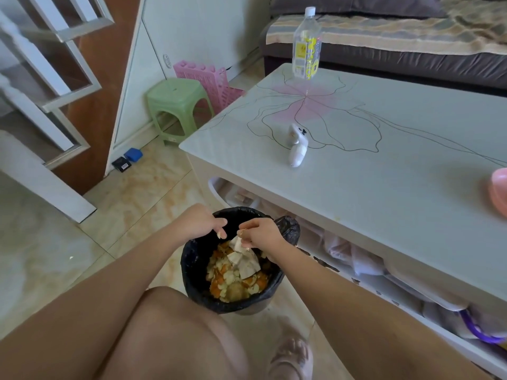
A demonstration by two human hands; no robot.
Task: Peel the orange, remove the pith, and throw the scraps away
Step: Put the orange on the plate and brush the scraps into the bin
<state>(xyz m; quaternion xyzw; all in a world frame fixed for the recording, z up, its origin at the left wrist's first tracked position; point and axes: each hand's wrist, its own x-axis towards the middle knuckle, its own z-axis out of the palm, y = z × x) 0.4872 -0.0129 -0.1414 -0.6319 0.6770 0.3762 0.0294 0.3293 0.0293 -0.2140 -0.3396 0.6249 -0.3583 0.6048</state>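
Note:
A small bin lined with a black bag stands on the floor beside the table, filled with orange peel and pith scraps. Both my hands hover over its opening. My right hand pinches a crumpled white tissue that hangs down onto the scraps. My left hand is just left of it, fingers loosely bent downward, holding nothing that I can see. No whole orange is in view.
A white glass-topped table stands to the right with a white handheld device, a plastic bottle and a pink object at the right edge. A green stool and pink basket stand behind. My knee is below the bin.

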